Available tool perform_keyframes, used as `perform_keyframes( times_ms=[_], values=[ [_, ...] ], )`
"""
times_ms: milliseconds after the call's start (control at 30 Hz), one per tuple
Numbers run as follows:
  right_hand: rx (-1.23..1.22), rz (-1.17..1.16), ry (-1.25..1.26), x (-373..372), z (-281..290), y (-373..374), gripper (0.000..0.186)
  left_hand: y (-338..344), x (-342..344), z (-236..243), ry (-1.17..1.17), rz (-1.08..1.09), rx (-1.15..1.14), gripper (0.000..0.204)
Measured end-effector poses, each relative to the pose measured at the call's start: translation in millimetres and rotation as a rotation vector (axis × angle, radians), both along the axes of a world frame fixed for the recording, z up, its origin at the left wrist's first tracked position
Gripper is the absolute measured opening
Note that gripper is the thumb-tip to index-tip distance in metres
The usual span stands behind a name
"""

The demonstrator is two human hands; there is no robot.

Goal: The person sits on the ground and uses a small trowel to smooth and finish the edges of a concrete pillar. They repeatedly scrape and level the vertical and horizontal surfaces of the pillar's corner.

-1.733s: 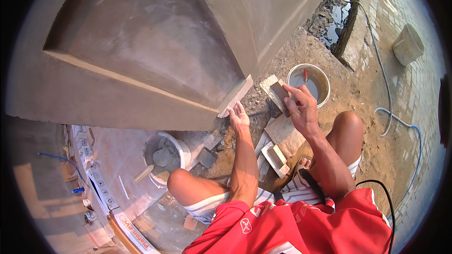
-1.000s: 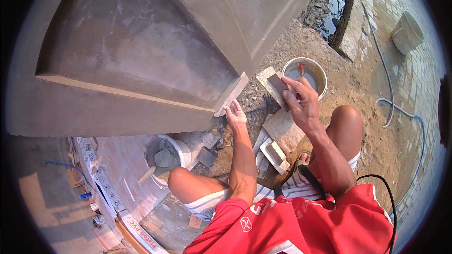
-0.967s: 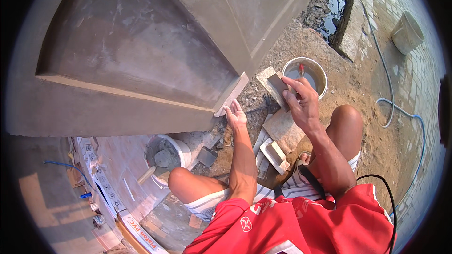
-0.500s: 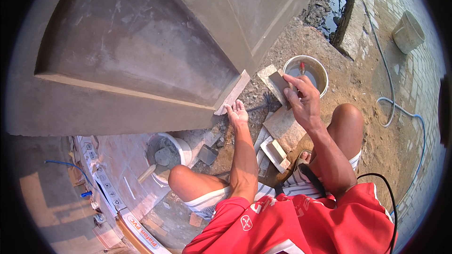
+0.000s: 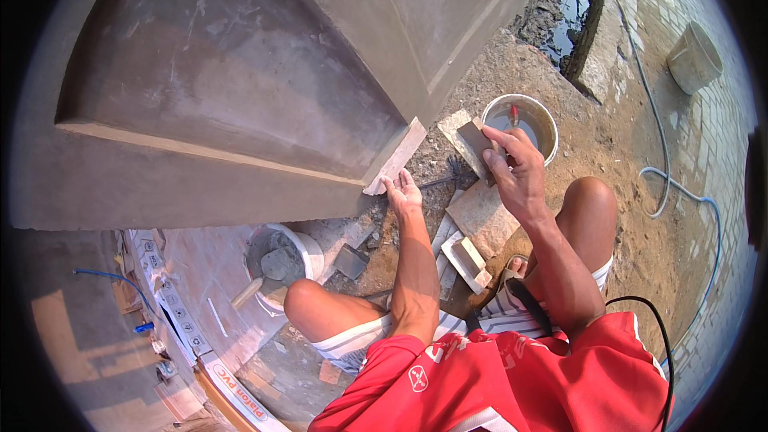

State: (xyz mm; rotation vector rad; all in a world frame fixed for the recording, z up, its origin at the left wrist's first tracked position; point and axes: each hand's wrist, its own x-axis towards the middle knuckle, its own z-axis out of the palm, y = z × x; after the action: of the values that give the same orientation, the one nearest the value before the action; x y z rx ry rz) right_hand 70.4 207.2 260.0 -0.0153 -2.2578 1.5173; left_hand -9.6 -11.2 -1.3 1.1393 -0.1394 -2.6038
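At the lower right corner of the recessed grey panel (image 5: 232, 80), head view: pale flat strip (image 5: 398, 157) set against the panel's corner edge, long axis slanting from lower left to upper right. Left hand (image 5: 404, 189) is the nearer one, right at the strip's lower end, palm turned mostly up, fingers loosely extended and touching it; strip lies up and slightly left of those fingertips. Actual pinch or just support from below, cannot tell. Right hand (image 5: 516, 166) is off to the right with a stretch of gravel between, thumb and fingers clamped on a dark flat block (image 5: 474, 142). Block's long axis slants the other way, upper left to lower right, so roughly crosswise to the strip; strip is to the left of it, clearly apart, no contact. Pale speckled board (image 5: 452, 126) shows just past the block's upper left side; same tool or separate piece, can't tell. White bucket (image 5: 546, 124) of greyish water just beyond the right hand, red-handled item in it. Below, near the knees: pale hand float (image 5: 467, 258) on the ground, flat tile (image 5: 483, 218) just above it. Well left, second bucket (image 5: 314, 258) with grey mix, trowel (image 5: 250, 292) resting in it, handle out over the rim toward lower left.
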Motion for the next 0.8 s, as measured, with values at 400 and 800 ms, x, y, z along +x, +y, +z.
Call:
perform_keyframes(
  times_ms=[400,800],
  values=[
    [0.005,0.001,0.003,-0.5,0.2,-0.1,0.033,-2.6,1.2,-11.7,0.031,-0.015,-0.009,0.061],
    [0.01,0.008,0.012,-0.8,-0.7,1.1,0.033,6.6,10.8,2.2,0.005,-0.093,-0.113,0.068]
  ],
)
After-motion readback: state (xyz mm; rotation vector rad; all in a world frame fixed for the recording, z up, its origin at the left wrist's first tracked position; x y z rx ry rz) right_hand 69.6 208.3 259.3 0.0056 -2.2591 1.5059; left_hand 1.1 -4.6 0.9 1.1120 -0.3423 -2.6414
